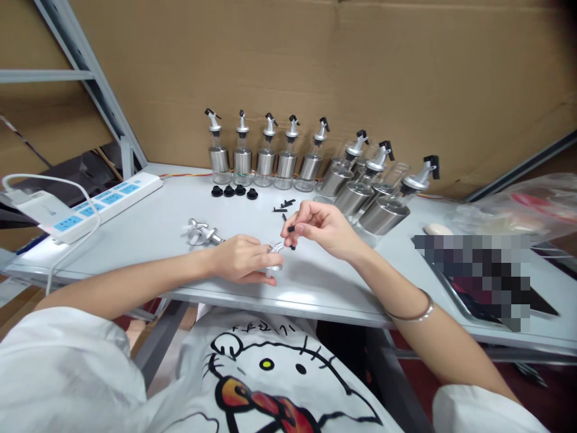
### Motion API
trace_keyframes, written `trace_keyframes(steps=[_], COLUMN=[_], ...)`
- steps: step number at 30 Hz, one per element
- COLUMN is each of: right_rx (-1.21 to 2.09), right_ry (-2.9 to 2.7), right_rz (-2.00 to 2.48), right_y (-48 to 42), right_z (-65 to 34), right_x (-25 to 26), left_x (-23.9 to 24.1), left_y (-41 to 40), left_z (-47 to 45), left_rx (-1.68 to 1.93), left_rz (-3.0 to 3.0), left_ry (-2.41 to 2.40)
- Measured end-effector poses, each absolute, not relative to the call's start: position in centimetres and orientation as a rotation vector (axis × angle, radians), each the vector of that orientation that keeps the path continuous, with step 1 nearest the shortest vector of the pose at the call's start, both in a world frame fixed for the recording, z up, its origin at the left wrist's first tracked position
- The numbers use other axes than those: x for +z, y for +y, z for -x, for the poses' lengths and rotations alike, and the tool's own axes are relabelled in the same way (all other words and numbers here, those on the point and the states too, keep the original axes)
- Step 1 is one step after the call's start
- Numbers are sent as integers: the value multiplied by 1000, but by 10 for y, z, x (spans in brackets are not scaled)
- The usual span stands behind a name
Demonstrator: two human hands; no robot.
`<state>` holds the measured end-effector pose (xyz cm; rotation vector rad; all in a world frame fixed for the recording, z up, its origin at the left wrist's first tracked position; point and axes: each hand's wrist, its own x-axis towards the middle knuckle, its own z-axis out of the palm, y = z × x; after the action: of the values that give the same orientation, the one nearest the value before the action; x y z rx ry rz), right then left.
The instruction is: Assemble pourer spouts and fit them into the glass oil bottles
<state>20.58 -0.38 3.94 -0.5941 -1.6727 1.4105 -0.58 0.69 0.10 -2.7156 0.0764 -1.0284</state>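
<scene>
My left hand point(246, 260) is closed around a silver pourer spout point(276, 249), held just above the front of the table. Pinched in the fingertips of my right hand point(322, 227) is a small black piece point(291, 229), close to the spout's top. Several small black levers point(285, 205) lie on the table behind my right hand. To the left of my left hand rest loose silver pourer spouts point(201, 231). Farther back sits a row of black stoppers point(235, 190).
Steel-sleeved glass bottles point(265, 162) with pourers line the back, curving nearer on the right point(385, 214). A white power strip point(108, 201) with a cable lies at left. A plastic bag point(527, 207), a pale oval object point(438, 230) and a blurred flat item point(478, 276) are at right.
</scene>
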Motion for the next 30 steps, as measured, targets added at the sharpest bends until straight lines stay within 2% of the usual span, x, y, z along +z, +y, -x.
trace_keyframes(steps=[10, 30], right_rx=[1453, 1695], right_ry=[-1771, -1701], right_rz=[720, 601], right_y=[-5, -8], right_z=[-206, -204], right_x=[41, 36], left_x=[1, 4], left_y=[8, 5], left_z=[7, 5], left_rx=[-1006, -1056], left_rz=[2707, 2653], left_ry=[65, 71])
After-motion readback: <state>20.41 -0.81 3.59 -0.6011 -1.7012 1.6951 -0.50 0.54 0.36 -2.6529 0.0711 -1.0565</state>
